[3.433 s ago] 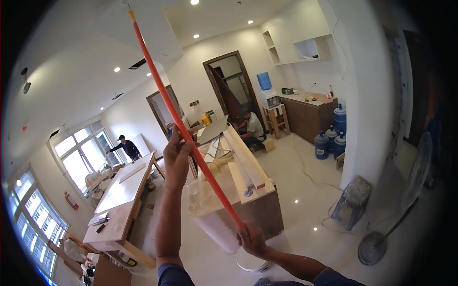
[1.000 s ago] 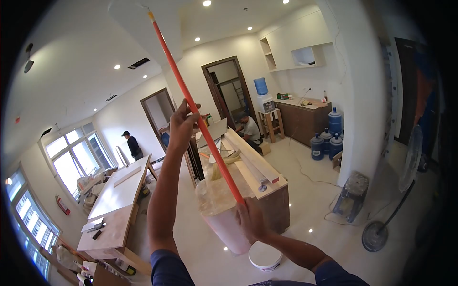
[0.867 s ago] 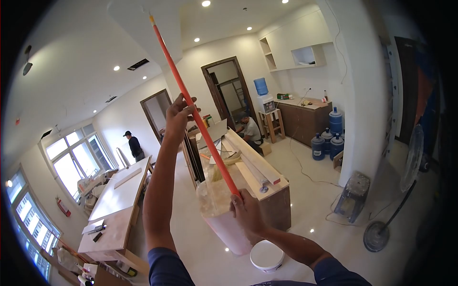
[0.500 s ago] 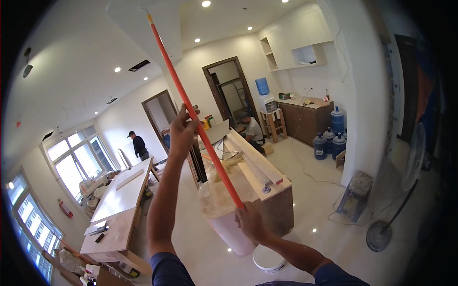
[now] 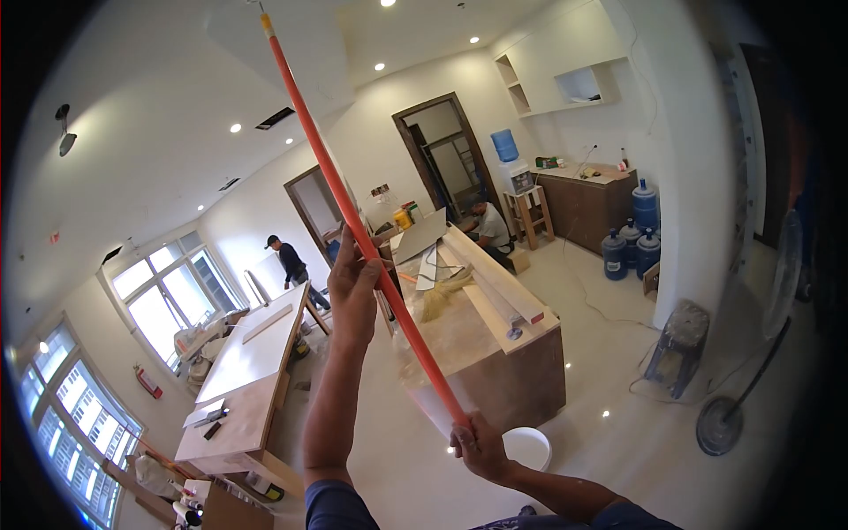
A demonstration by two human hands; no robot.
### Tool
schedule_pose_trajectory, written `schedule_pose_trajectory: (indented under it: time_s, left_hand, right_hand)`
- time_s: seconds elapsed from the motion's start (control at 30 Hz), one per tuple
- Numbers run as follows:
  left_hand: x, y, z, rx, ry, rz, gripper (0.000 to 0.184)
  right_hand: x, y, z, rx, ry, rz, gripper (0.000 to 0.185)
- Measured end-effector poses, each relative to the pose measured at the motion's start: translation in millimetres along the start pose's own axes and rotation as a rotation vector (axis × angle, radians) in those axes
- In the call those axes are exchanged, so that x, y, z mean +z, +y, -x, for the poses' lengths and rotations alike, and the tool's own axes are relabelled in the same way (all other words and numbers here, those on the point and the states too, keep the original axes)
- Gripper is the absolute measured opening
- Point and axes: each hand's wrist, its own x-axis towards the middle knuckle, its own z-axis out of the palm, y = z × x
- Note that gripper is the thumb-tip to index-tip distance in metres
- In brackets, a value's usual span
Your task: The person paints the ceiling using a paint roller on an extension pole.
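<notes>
While the left hand (image 5: 353,300) loosely wraps the red pole (image 5: 424,352) mid-frame, the right hand (image 5: 481,450) closes around it at lower centre; guiding lightly above and bracing firmly below should best steady the yellow collar (image 5: 267,25) at upper left.

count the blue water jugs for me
5: one jug atop the white dispenser; beside the brown counter, a left jug, a middle jug, a right jug and a rear jug. Others may be hidden.
</notes>
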Motion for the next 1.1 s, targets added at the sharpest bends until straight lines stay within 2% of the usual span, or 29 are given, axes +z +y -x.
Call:
schedule_pose_trajectory:
  time_s: [0.33, 0.53, 0.87, 1.1]
  left_hand:
    - [-14.8, 10.9, -13.9, -0.031, 0.026, -0.095, 0.071]
    - [-34.5, -13.8, -76.9, -0.089, -0.043, -0.141, 0.067]
    - [-52.7, -45.2, -155.1, -0.162, -0.021, -0.107, 0.059]
    - [-45.7, -33.1, -136.9, -0.145, 0.008, -0.134, 0.051]
  right_hand:
    - [9.9, -18.4, -10.0, -0.021, -0.027, 0.041, 0.024]
    - [17.2, -25.8, -64.5, -0.073, 0.010, 0.053, 0.030]
    - [37.5, -37.7, -146.9, -0.121, 0.050, 0.077, 0.027]
    - [33.5, -33.5, -139.8, -0.104, 0.047, 0.105, 0.026]
